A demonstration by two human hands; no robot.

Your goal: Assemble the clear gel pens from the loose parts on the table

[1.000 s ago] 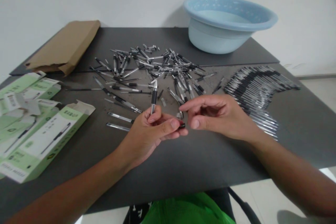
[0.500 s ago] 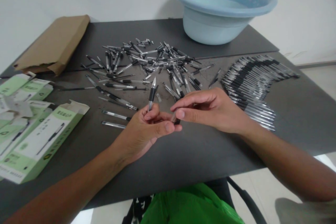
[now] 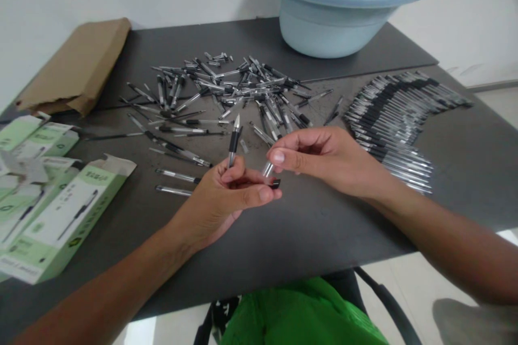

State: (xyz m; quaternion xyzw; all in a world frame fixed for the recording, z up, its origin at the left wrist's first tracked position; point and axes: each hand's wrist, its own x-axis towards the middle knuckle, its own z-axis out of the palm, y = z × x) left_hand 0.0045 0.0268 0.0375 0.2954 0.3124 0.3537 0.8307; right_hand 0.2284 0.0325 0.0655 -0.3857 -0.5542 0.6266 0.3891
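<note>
Clear bit got nudged up slightly since half a second ago, fingers of the right hand pinching it; left hand grips a tip-up pen above the worktop, loose pens scattered behind.

Single view, worn on my head: it faces forward and down across the table, close in, my left hand and right hand near mid-frame.
</note>
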